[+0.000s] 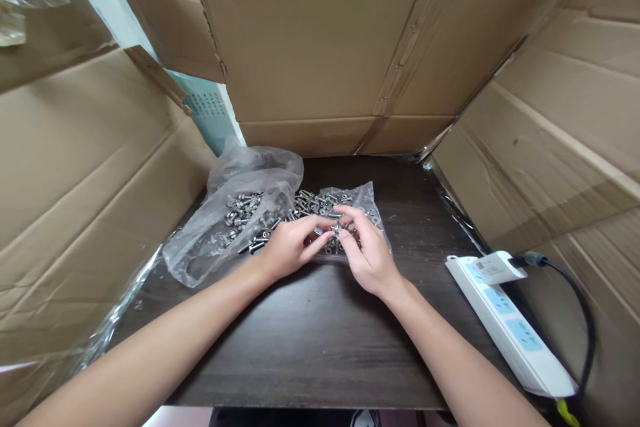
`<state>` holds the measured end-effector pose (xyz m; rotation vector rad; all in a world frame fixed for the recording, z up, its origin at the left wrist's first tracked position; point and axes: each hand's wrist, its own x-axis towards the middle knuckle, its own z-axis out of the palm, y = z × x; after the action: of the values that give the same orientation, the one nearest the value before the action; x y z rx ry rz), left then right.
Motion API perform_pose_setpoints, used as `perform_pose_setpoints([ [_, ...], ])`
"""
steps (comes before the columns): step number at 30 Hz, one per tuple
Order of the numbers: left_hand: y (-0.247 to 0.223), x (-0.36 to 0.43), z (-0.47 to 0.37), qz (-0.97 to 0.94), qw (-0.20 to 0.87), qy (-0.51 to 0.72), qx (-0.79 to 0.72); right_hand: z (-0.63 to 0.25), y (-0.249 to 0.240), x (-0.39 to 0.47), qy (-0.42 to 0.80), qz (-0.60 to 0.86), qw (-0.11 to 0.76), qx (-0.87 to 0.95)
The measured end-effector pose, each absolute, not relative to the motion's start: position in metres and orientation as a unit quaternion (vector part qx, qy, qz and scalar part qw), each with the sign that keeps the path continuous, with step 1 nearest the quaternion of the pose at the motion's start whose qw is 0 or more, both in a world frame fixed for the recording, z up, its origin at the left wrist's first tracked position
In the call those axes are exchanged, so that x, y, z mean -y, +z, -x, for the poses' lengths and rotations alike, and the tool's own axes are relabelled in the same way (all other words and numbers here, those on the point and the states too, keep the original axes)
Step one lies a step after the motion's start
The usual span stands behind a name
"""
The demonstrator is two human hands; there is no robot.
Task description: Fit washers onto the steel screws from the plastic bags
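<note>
Metal bolts lie loose in a pile over clear plastic bags, with small nuts or washers towards the right. Over the right part of the pile, my left hand pinches a small metal bolt between thumb and fingers. My right hand faces it, its thumb and fingertips closed around a small metal piece beside that bolt. The fingertips of both hands nearly meet. Whether the two pieces touch is too small to tell.
A crumpled clear bag spreads left of the pile on the dark table. Along the right side lies a white power strip with a black cable. Cardboard walls enclose the table at the back and sides.
</note>
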<state>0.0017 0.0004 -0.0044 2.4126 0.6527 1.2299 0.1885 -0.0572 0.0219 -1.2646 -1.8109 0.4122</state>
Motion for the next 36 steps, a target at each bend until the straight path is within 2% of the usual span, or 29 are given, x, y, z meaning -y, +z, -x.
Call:
perform_pose_setpoints([
  [16, -0.0026, 0.0006, -0.0018, -0.856, 0.197, 0.420, -0.230, -0.1892, 0.0205, 0.0579, 0.193, 0.519, 0.410, 0.725],
  [36, -0.0032, 0.0001, -0.0015, -0.856, 0.191, 0.423, -0.226, -0.1891, 0.0206, 0.0572, 0.171, 0.500, 0.432, 0.731],
])
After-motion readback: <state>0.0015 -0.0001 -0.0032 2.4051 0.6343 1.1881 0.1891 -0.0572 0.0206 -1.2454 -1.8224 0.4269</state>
